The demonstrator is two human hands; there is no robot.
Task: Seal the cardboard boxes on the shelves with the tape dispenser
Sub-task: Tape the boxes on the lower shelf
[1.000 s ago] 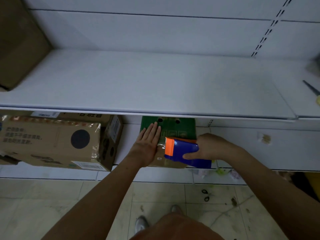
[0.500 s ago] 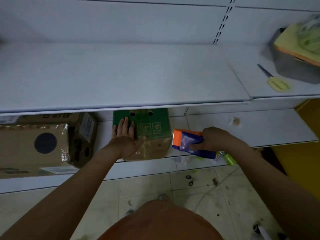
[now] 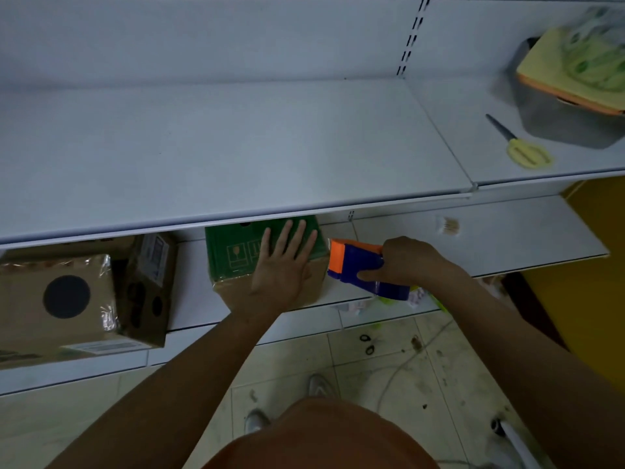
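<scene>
- Pressing left hand [image 3: 282,272] flat, fingers straight and apart, on green box [image 3: 233,252].
- Gripping tape dispenser [image 3: 358,265] with right hand [image 3: 402,262], fingers clamped, at 3 o'clock of box.

Yellow-handled scissors [image 3: 521,147] beside grey bin [image 3: 554,120]

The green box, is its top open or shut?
Shut. The green box has its top lying flat, with the left hand pressing down on it with straight fingers.
</scene>
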